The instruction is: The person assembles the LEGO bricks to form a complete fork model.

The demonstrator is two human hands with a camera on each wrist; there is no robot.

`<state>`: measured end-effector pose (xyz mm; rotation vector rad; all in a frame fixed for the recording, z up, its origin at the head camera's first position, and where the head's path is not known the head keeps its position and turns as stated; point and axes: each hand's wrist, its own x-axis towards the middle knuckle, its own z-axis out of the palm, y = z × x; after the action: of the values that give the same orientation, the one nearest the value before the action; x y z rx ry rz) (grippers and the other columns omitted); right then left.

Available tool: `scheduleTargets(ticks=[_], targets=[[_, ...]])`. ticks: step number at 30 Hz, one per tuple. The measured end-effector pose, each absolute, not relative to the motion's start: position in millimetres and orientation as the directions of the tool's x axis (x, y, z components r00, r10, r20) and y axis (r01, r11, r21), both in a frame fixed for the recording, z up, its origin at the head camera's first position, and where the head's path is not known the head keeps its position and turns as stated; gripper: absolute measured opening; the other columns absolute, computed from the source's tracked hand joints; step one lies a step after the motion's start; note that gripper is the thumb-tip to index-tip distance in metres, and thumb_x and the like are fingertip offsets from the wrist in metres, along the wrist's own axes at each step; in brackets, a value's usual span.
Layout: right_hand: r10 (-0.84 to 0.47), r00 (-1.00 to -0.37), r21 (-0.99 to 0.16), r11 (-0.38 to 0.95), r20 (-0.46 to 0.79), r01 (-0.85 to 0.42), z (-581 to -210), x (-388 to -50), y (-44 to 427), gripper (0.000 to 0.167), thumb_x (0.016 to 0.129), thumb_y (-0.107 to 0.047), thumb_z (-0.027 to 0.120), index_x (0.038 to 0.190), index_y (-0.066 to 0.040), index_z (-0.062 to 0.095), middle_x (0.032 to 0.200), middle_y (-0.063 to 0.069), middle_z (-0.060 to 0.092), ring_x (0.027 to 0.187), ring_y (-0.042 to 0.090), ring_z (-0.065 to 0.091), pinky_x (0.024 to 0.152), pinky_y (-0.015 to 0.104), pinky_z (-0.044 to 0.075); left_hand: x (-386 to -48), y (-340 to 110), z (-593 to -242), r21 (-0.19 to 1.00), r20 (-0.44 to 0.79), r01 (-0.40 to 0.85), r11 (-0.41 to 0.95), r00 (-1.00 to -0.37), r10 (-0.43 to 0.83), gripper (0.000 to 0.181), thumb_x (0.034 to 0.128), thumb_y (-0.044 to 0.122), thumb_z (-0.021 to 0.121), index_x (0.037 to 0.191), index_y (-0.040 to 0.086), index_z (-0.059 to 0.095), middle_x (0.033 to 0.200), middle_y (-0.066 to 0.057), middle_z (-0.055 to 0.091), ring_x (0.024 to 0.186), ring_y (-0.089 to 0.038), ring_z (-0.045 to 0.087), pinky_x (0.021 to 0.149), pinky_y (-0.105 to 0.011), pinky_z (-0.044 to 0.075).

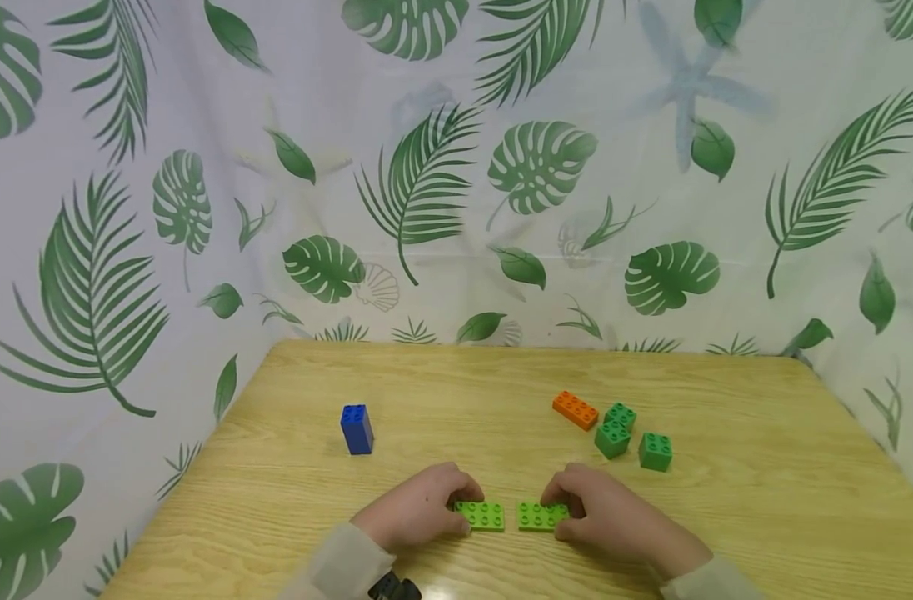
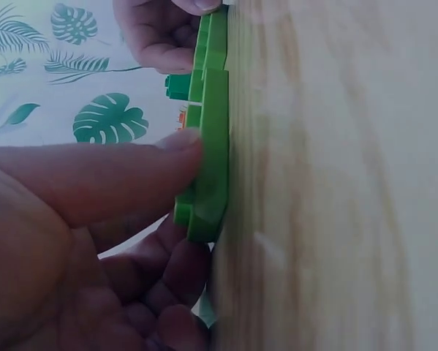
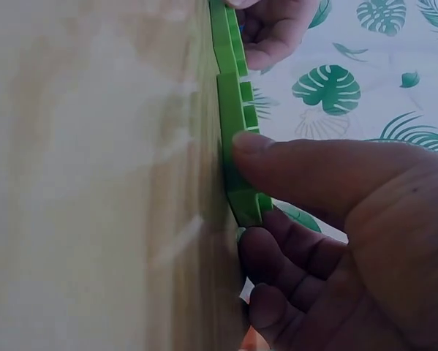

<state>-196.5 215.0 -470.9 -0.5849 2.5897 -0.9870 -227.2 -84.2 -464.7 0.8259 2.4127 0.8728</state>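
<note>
Two flat lime-green building bricks with studs on top lie side by side at the near middle of the table, a small gap between them in the head view. My left hand (image 1: 431, 506) pinches the left lime-green brick (image 1: 489, 516) at its outer end, thumb on the near side and fingers behind. In the same way my right hand (image 1: 602, 510) pinches the right lime-green brick (image 1: 537, 517) by its outer end. The left wrist view shows the left thumb (image 2: 145, 172) against the brick's side; the right wrist view shows the right thumb (image 3: 299, 164) likewise.
A tall blue brick (image 1: 357, 431) stands at the left of the wooden table (image 1: 456, 400). Toward the right lie a flat orange brick (image 1: 575, 410) and green bricks (image 1: 612, 439), with another green brick (image 1: 655, 452) apart. A leaf-patterned curtain (image 1: 441, 208) hangs behind the table.
</note>
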Motion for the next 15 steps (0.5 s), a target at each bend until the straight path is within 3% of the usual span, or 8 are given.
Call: scheduleTargets(ticks=[15], targets=[[-0.464, -0.87, -0.719, 0.661, -0.165, -0.216, -475.1, -181.3, 209.4, 0.023, 0.089, -0.033, 0.078, 0.109, -0.033, 0.067, 0.104, -0.012, 0.058, 0.09, 0.014, 0.052, 0.078, 0.032, 0.046, -220.8, -84.9, -469.5, 0.684, -0.168, 0.414, 0.601, -0.712, 0.682, 0.03, 0.0914, 0.019, 0.075, 0.121, 0.022, 0.071, 0.102, 0.015, 0.056, 0.091, -0.004, 0.053, 0.085, -0.026, 0.045]])
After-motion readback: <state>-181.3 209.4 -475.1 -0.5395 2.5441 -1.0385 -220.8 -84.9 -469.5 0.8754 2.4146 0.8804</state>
